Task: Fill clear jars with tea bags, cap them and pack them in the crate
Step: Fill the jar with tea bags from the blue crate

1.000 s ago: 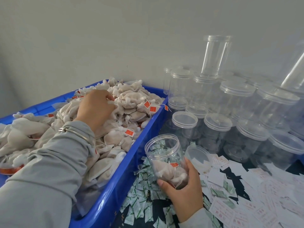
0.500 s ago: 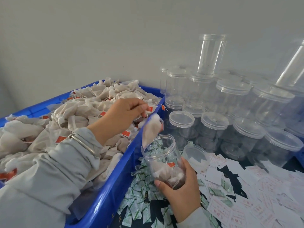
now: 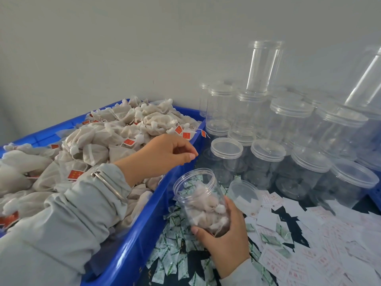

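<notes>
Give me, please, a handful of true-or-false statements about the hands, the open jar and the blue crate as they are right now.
1. The right hand grips the open jar near its bottom. True.
2. The open jar is empty. False: several tea bags lie inside it.
3. The left hand hovers above the crate's edge with fingertips together, holding no tea bag. True.
4. The blue crate holds capped jars. False: it is heaped with tea bags.
5. A loose lid lies on the table just right of the open jar. True.
6. All the stacked jars beyond are filled. False: they look empty.
</notes>
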Demonstrator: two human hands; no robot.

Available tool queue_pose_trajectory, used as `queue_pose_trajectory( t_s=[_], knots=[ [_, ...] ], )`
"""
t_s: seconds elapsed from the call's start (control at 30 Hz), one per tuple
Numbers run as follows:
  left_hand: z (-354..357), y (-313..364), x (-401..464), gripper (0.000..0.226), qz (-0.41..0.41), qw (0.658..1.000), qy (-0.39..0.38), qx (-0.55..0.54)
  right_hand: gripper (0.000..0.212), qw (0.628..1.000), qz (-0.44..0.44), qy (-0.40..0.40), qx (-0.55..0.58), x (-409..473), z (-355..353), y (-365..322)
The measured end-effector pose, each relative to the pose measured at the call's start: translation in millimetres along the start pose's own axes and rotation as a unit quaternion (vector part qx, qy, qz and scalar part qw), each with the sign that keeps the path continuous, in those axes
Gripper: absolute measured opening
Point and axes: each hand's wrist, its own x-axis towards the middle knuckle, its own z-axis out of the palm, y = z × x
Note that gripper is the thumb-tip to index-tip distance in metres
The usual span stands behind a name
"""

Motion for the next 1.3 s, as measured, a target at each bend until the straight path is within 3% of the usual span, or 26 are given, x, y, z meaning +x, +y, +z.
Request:
queue_pose_trajectory(
  t_s=[0.13, 0.23, 0.47, 0.63, 0.77, 0.93, 1.2, 1.3],
  knots=[
    [1, -7, 2, 0.021, -0.016, 0.999, 0.033, 0.015, 0.085, 1.0, -0.003, -0.003, 0.005, 0, -1, 2],
    [-4, -15, 8, 0.02, -0.03, 0.992, 0.088, 0.083, 0.085, 1.0, -0.002, -0.006, 0.003, 0, -1, 1],
    [-34, -45, 9, 0.043, -0.104, 0.947, 0.234, 0.197, 0.086, 1.0, -0.011, -0.009, -0.007, 0, -2, 1],
    [-32, -59, 8, 0.052, -0.18, 0.938, 0.131, 0.267, 0.087, 1.0, -0.008, -0.005, -0.004, -1, -2, 1],
    [-31, -62, 10, 0.038, -0.184, 0.92, 0.12, 0.324, 0.087, 1.0, -0.008, 0.0, -0.01, -1, -2, 3],
    [-32, -60, 9, 0.039, -0.199, 0.922, 0.163, 0.29, 0.087, 1.0, -0.005, -0.003, -0.004, 0, -1, 3],
    [-45, -47, 8, 0.011, -0.142, 0.918, 0.306, 0.209, 0.087, 1.0, -0.005, -0.004, -0.003, 0, -2, 6],
    [-43, -36, 10, 0.019, -0.116, 0.919, 0.35, 0.142, 0.086, 1.0, 0.006, -0.002, 0.003, 0, -1, 4]
  ],
)
